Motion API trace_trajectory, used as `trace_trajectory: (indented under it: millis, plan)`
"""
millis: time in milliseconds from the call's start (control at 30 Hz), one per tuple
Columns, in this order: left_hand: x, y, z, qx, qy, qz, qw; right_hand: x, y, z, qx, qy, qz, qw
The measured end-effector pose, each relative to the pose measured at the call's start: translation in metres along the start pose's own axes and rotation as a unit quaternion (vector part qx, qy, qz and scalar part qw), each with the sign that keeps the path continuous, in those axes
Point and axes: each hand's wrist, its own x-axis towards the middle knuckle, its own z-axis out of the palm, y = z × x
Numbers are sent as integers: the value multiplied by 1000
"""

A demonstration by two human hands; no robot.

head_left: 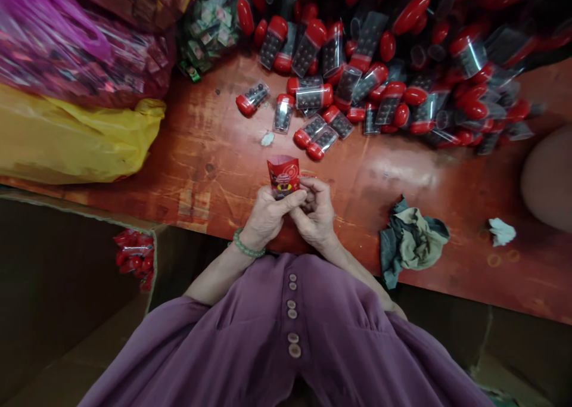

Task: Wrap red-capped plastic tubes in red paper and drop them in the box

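A small red printed packet (284, 171) stands up from my left hand (264, 216), which is closed round its lower end. Its top edge looks curved and slightly spread. My right hand (318, 216) is closed close beside it, fingers curled and thumb meeting the left thumb. Behind the right fingertips shows a bit of another red printed piece (308, 176); what these fingers grip is mostly hidden. Just beyond the hands lie small clear containers with red caps (322, 142), holding dark round balls. A green bead bracelet circles my left wrist.
Many more red-capped containers (388, 103) are heaped across the back. Pink-purple bags (89, 49), a yellow bag (75, 139) and green packets (214, 22) fill the left. Crumpled cloths (415, 237) lie right. Below the table's left edge, a cardboard box (154, 264) stands by red items (134, 253).
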Motion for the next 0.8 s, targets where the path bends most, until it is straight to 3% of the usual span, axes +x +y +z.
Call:
trace_trajectory:
  millis: [200,433,533,633,800]
  plan:
    - [3,11,-17,4,-40,35,999,5,0,-2,68,-29,48,996]
    - [-3,-3,-18,27,17,2,999,0,6,1,67,-19,50,996]
    - [-4,-2,-18,9,12,-12,1000,0,6,1,69,-22,44,996]
    - [-5,4,-18,-19,1,10,1000,1,6,-1,73,-41,24,996]
    - [-11,7,-15,-10,43,59,997,-2,8,-8,45,-46,25,998]
